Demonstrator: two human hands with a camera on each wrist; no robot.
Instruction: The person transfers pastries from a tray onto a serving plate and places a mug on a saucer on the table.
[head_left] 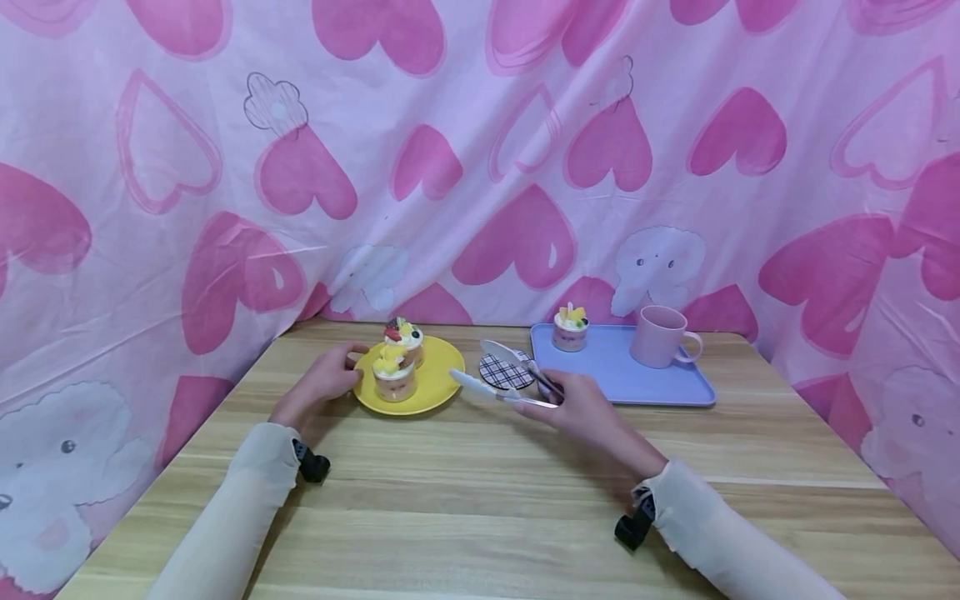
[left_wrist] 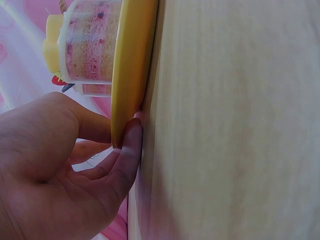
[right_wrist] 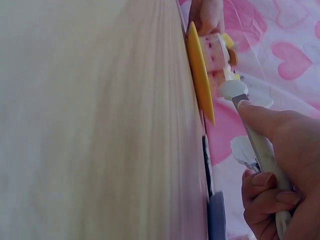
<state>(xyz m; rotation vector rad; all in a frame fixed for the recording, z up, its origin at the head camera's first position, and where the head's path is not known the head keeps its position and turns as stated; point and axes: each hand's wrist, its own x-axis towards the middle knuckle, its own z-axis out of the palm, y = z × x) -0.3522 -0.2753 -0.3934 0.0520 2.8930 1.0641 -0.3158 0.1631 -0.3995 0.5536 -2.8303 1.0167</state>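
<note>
Yellow plate [head_left: 441, 379], rim pinched by left hand [head_left: 327, 377], right hand [head_left: 583, 407] gripping tongs [head_left: 507, 354], wide tabletop [head_left: 465, 508] in front

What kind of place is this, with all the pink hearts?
Probably a tabletop set up for play or practice: a pink heart-patterned cloth hangs behind a wood-grain table, where a yellow plate holds two dessert cups.

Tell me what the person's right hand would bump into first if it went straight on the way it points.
The tongs in the right hand would lead, probably meeting one of the dessert cups on the yellow plate; height is hard to judge, so they might pass above.
</note>
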